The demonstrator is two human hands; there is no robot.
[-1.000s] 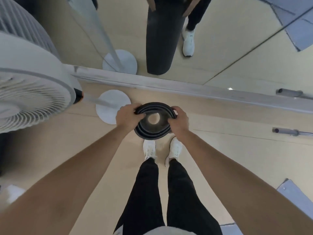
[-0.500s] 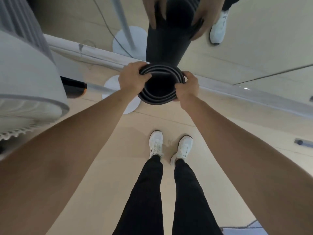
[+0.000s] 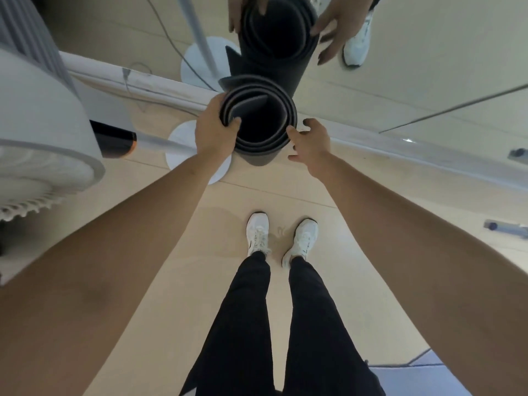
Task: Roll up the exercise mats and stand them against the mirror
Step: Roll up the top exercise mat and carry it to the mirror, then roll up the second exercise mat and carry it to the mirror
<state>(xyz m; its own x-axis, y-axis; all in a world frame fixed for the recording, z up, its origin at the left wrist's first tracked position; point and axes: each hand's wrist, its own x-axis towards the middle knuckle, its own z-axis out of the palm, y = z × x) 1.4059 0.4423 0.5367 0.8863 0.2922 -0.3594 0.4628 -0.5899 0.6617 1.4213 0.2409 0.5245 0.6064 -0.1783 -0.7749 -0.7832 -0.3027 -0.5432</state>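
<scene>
A dark rolled exercise mat (image 3: pixel 288 115) stands upright in front of me, seen end-on from above, close against the mirror (image 3: pixel 400 61), which shows its reflection. My left hand (image 3: pixel 217 130) grips the roll's left rim, thumb inside the coil. My right hand (image 3: pixel 310 142) is just off the roll's right side, fingers spread and holding nothing. The roll has loosened; its inner layers gape apart.
A white pedestal fan (image 3: pixel 43 132) stands close on the left, its round base (image 3: pixel 185 155) beside the mat. A pale ledge (image 3: pixel 400 147) runs along the mirror's foot. My feet in white shoes (image 3: pixel 257 232) stand on beige floor. A blue-grey mat corner (image 3: pixel 423 378) lies at bottom right.
I carried the roll forward to the mirror. My right hand has let go and opened. The coil has widened.
</scene>
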